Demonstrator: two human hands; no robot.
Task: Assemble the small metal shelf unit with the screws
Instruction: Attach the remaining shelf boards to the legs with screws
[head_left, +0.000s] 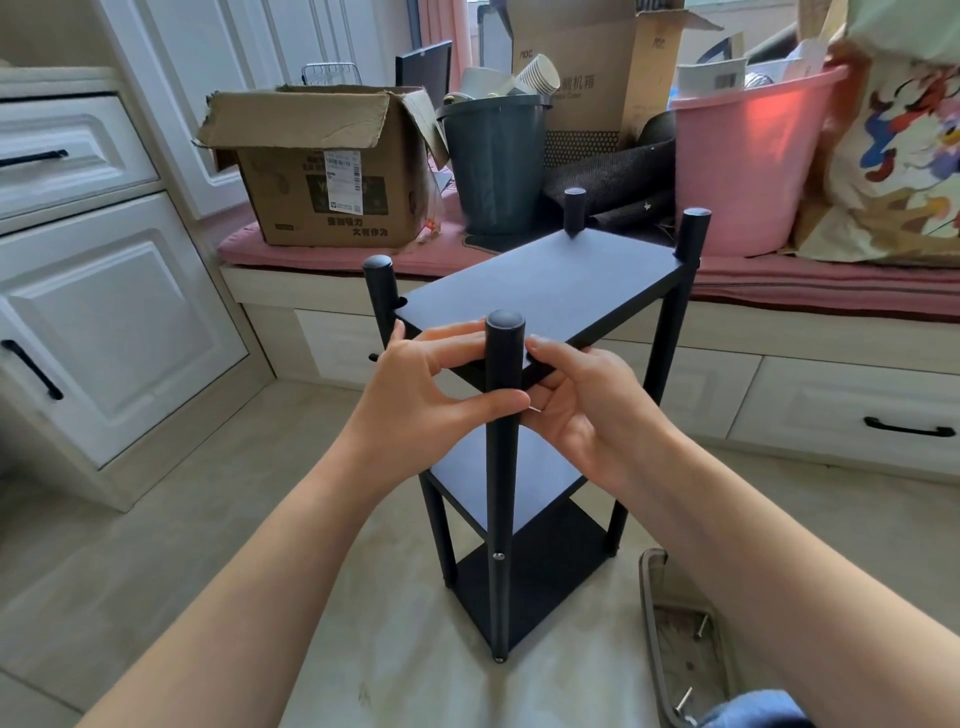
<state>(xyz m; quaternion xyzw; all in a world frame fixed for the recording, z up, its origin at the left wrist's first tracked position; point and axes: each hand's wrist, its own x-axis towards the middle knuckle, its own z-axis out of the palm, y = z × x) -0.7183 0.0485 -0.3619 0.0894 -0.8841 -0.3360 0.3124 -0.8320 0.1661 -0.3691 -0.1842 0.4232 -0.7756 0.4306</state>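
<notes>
Black shelf unit (545, 275) | left hand (415, 395), right hand (576, 410) pinch near post (503, 467) | screw possibly hidden between fingertips

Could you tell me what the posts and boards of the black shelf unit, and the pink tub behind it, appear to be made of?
Near post: probably painted metal tube, matte black, round and slim, with a silver screw head low down.
Top board: flat matte black panel with a thick square edge; laminated wood or coated metal, hard to tell.
Pink tub: plastic, since light glows through its smooth wall.

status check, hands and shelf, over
Left hand and right hand both pinching at near post. Shelf unit upright, three boards on. Spare screws in tray. Nothing in the way.
</notes>
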